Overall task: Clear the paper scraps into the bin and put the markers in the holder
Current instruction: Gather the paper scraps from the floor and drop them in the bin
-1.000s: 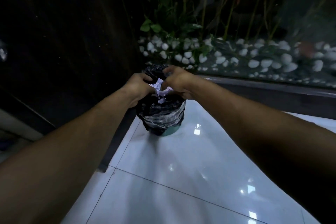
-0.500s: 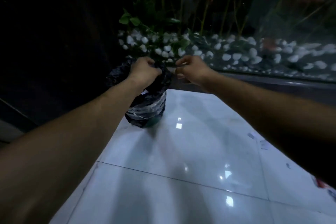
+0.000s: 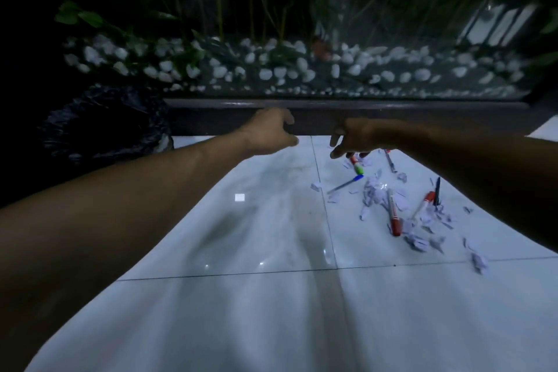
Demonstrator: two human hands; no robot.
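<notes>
Our left hand [image 3: 271, 133] hangs loosely curled with nothing in it, and our right hand [image 3: 351, 137] is spread, fingers pointing down, also carrying nothing. Both hover above the white tiled floor [image 3: 241, 296] in front of the dark ledge [image 3: 392, 118] of the glass planter.

What matters for the coming move is where the litter lies: all of it is on our right. The paper scraps [image 3: 377, 193] spread from just under the right hand down and to the right, with more pieces [image 3: 422, 240] nearer to us. Mixed among them are the markers. A green-capped marker [image 3: 357, 165] lies closest, almost touching the right fingertips, its long axis running away from us and slightly to the left. A blue pen [image 3: 345, 185] lies across it at a shallow slant. A red marker [image 3: 393, 216] points nearly straight away from us, and another red-capped one [image 3: 424, 202] leans beside a dark pen [image 3: 437, 191].

The bin [image 3: 102, 124], lined with a black bag, stands at the far left, beyond the left hand and well apart from the scraps. No holder is in view.

We judge the right hand is the nearer one for gathering, and each handful must then cross leftward to the bin.
</notes>
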